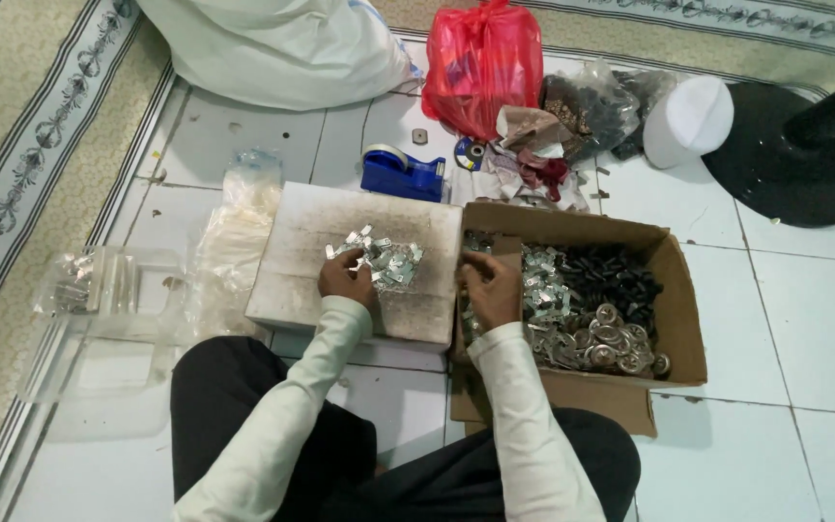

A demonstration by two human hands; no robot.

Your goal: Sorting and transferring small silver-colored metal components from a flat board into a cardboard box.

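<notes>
I sit cross-legged on a tiled floor. A flat white board (311,290) lies in front of me with a pile of small shiny metal clips (384,259) on it. My left hand (345,278) rests on the board, fingers touching the near left edge of that pile. My right hand (491,288) is curled at the left edge of an open cardboard box (680,319), fingers bent over the metal pieces there; whether it pinches any is hidden. The box holds silver clips (543,290), black parts (620,275) and round metal discs (606,340).
Clear plastic bags (229,256) and a clear plastic tray (108,290) lie left of the board. Behind it sit a blue tape dispenser (401,175), a red plastic bag (480,66), a white sack (277,43), a white cap (688,121) and a black round stand base (790,155).
</notes>
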